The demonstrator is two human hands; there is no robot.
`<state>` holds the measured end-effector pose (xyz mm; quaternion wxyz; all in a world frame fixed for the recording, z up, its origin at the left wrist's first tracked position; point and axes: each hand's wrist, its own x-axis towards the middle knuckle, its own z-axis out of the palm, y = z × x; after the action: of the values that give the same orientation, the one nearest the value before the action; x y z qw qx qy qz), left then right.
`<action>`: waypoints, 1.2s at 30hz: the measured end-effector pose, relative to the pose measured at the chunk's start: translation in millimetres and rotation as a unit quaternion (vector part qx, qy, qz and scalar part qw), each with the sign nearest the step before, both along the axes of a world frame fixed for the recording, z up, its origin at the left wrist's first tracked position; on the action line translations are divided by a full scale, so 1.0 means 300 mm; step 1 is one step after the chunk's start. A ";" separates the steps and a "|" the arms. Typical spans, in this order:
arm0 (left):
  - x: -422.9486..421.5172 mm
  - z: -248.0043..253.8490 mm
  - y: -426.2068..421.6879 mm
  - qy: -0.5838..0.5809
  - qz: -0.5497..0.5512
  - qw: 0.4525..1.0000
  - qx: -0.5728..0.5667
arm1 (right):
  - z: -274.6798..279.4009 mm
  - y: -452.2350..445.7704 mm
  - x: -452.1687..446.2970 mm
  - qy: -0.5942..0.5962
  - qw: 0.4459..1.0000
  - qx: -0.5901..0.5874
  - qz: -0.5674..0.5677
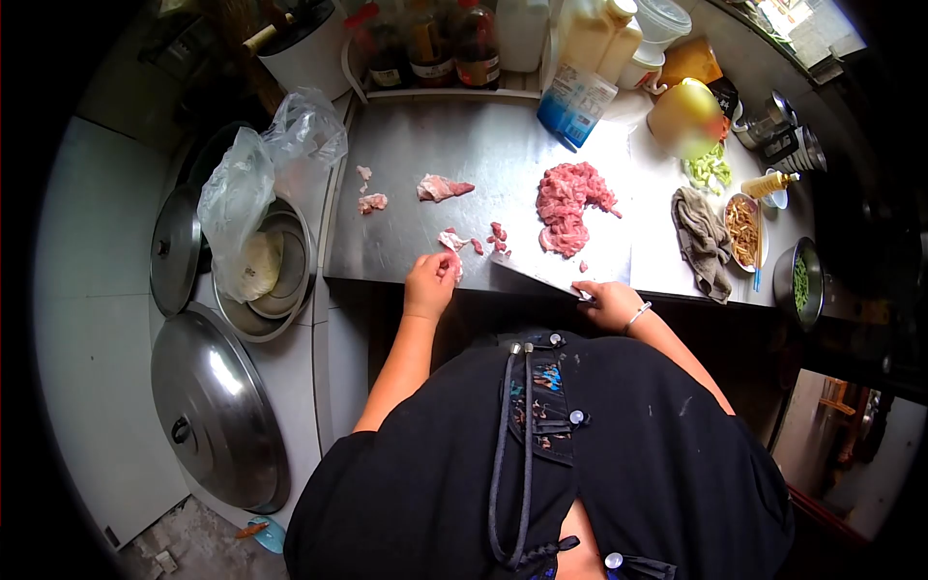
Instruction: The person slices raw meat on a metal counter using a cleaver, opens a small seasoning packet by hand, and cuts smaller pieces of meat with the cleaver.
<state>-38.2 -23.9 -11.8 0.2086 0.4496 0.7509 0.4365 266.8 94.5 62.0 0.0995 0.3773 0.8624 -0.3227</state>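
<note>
My right hand (611, 305) is closed on the handle of a kitchen knife (535, 272), its wide blade lying low over the front of the metal worktop (387, 145) and pointing left. With fingers pinched together, my left hand (431, 282) holds a small piece of raw meat (458, 271) at the worktop's front edge. Just beyond those fingers are a pale fatty scrap (450, 239) and a few small red bits (497, 235). A heap of sliced raw meat (570, 203) lies past the blade. Farther left sit a larger chunk (445, 188) and some trimmings (371, 203).
At left, a plastic bag (237, 193) rests in steel bowls (302, 300) near a large lid (217, 406). Bottles (430, 48) and a blue packet (577, 101) line the back. At right are a cloth (702, 242), a dish of shredded food (742, 227) and a bowl of greens (802, 280).
</note>
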 end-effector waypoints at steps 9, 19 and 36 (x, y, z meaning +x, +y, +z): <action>0.027 -0.007 0.011 0.104 -0.037 0.992 0.061 | 0.013 -0.032 -0.118 0.075 0.989 -0.122 -0.025; 0.005 0.071 0.060 0.280 -0.034 0.959 -0.001 | 0.013 -0.042 -0.126 0.066 0.991 -0.107 -0.045; -0.056 0.081 0.106 0.012 -0.042 0.963 -0.267 | 0.030 -0.042 -0.134 0.104 0.985 -0.114 -0.082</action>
<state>-55.1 7.7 12.7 0.3304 0.4139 0.8231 0.2052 226.5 82.0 71.1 0.0251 0.3973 0.7920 -0.4629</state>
